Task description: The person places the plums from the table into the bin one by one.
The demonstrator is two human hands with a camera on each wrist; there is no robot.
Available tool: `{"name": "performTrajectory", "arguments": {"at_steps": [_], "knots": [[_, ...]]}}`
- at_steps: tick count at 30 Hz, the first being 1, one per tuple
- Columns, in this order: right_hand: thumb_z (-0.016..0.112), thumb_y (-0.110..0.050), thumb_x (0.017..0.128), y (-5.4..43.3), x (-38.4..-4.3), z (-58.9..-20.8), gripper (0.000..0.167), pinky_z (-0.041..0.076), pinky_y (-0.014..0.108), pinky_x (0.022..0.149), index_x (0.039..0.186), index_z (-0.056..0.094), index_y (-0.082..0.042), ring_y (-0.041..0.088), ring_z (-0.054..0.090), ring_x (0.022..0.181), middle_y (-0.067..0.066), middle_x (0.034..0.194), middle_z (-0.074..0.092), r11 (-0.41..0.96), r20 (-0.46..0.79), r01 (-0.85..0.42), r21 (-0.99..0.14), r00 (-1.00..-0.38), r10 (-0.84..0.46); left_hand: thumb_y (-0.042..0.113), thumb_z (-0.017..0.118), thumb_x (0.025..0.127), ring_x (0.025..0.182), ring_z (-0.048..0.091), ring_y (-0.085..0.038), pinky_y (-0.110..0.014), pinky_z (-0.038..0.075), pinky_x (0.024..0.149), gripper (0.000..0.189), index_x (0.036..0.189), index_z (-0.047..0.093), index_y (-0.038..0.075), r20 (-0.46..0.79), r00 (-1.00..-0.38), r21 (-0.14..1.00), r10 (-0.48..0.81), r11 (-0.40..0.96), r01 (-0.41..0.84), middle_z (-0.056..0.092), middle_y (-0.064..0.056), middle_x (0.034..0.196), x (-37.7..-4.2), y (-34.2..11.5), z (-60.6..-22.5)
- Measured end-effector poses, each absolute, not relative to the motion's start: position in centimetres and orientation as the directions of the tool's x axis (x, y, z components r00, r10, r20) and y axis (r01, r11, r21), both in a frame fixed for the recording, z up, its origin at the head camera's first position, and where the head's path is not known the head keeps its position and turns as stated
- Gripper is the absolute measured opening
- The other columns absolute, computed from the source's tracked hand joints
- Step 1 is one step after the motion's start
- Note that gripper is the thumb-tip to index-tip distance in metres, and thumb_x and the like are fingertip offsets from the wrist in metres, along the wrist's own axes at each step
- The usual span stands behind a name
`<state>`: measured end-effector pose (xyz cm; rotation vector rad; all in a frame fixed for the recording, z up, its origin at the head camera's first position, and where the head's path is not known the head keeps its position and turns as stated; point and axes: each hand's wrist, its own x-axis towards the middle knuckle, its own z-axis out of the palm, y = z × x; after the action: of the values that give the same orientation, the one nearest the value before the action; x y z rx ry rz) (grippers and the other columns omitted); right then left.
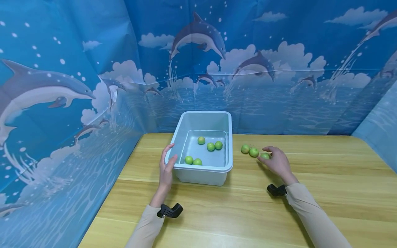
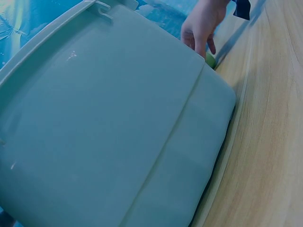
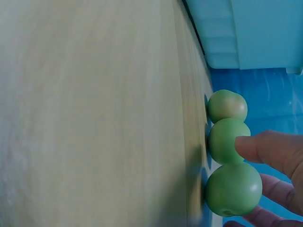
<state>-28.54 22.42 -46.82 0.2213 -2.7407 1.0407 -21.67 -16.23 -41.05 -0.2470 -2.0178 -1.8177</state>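
A pale blue-grey plastic bin (image 1: 201,169) stands on the wooden table, with several round green fruits (image 1: 210,146) on its floor. At its near left corner my left hand (image 1: 165,172) grips the rim, thumb over the edge. Right of the bin, three more green fruits (image 1: 254,152) lie in a row. My right hand (image 1: 278,163) is around the rightmost fruit (image 3: 233,189), fingers behind it. In the right wrist view the thumb (image 3: 258,147) overlaps the middle fruit (image 3: 226,140), set apart from the rightmost one. The bin's outer wall (image 2: 109,118) fills most of the left wrist view.
The wooden table (image 1: 217,213) extends toward me and to the right. A blue dolphin-print sheet (image 1: 266,96) hangs behind the table and along its left side. Each wrist carries a black camera mount (image 1: 170,210).
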Motion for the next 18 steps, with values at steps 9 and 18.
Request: {"name": "performTrajectory", "arguments": {"at_steps": [9, 18], "knots": [[0.069, -0.023, 0.086, 22.44, -28.56, -47.15, 0.05, 0.044, 0.05, 0.075, 0.122, 0.055, 0.009, 0.04, 0.055, 0.095, 0.029, 0.114, 0.056, 0.757, 0.23, -0.193, -0.624, -0.971, -0.059, 0.013, 0.046, 0.095, 0.135, 0.027, -0.028, -0.052, 0.016, 0.107, 0.044, 0.136, 0.042, -0.002, 0.407, -0.903, 0.911, -0.141, 0.138, 0.389, 0.035, -0.018, 0.144, -21.62, -16.19, -41.0], [0.069, -0.022, 0.087, 22.44, -28.34, -47.31, 0.046, 0.044, 0.048, 0.071, 0.12, 0.056, 0.008, 0.038, 0.056, 0.09, 0.028, 0.109, 0.057, 0.768, 0.22, -0.186, -0.613, -0.974, -0.059, 0.011, 0.046, 0.094, 0.135, 0.026, -0.028, -0.052, 0.016, 0.107, 0.044, 0.136, 0.042, -0.002, 0.405, -0.903, 0.912, -0.142, 0.132, 0.388, 0.035, -0.018, 0.144, -21.61, -16.19, -41.01]]}}
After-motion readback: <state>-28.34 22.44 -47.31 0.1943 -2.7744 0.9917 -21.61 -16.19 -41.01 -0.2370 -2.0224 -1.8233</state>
